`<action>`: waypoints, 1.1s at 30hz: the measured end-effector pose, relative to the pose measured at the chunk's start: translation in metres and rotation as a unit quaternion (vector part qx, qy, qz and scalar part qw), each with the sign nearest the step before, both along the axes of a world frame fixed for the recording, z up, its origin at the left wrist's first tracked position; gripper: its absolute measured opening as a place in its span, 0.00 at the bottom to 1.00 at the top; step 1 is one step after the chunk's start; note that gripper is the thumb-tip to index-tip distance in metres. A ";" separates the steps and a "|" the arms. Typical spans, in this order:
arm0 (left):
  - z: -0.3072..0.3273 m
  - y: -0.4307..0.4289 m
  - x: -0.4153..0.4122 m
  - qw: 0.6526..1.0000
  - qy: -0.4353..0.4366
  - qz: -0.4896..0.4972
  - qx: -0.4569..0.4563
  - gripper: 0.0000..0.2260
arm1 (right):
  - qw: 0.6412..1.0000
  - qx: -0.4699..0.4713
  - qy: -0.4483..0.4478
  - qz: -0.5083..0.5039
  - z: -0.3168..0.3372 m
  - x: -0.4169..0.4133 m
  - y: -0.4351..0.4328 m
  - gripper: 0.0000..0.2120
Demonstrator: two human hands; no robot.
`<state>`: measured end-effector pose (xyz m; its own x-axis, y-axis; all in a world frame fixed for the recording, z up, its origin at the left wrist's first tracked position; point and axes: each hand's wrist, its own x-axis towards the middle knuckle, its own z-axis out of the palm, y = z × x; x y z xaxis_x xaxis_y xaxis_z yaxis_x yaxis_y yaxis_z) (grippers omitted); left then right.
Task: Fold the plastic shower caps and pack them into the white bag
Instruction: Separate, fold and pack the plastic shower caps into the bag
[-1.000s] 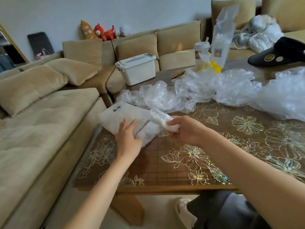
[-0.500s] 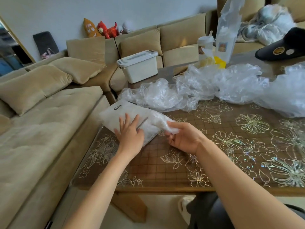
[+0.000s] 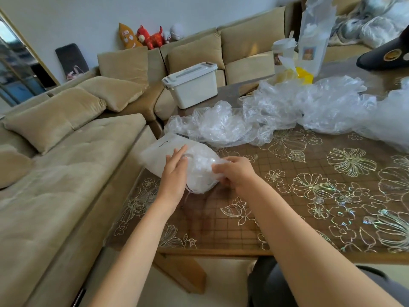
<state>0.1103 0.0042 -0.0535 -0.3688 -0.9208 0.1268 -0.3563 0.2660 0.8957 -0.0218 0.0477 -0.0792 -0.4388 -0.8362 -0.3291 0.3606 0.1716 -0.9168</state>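
Floral table (image 3: 287, 207) — left hand (image 3: 174, 173) flat on white bag (image 3: 155, 154), right hand (image 3: 236, 173) pinching it.

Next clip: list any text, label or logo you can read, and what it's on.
No text is readable.
white bag: small dark mark, too small to read.
cup and standing clear bag: picture labels, blurred.
black item: round gold badge, illegible.

The flower-patterned table (image 3: 287, 207) carries the white bag (image 3: 155, 152); behind the bag sprawl crumpled clear shower caps (image 3: 221, 127), farther behind it a lidded cup (image 3: 284, 48)
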 end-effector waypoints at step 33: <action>-0.061 -0.002 0.007 0.867 -0.372 -0.048 -0.329 0.23 | 0.982 0.115 0.147 0.008 0.023 -0.071 0.021 0.09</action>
<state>0.1174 0.0022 -0.1149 -0.6452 -0.6992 0.3080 -0.7173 0.6931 0.0708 -0.0929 0.0691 -0.0561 -0.5300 -0.7626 -0.3708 0.0817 0.3893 -0.9175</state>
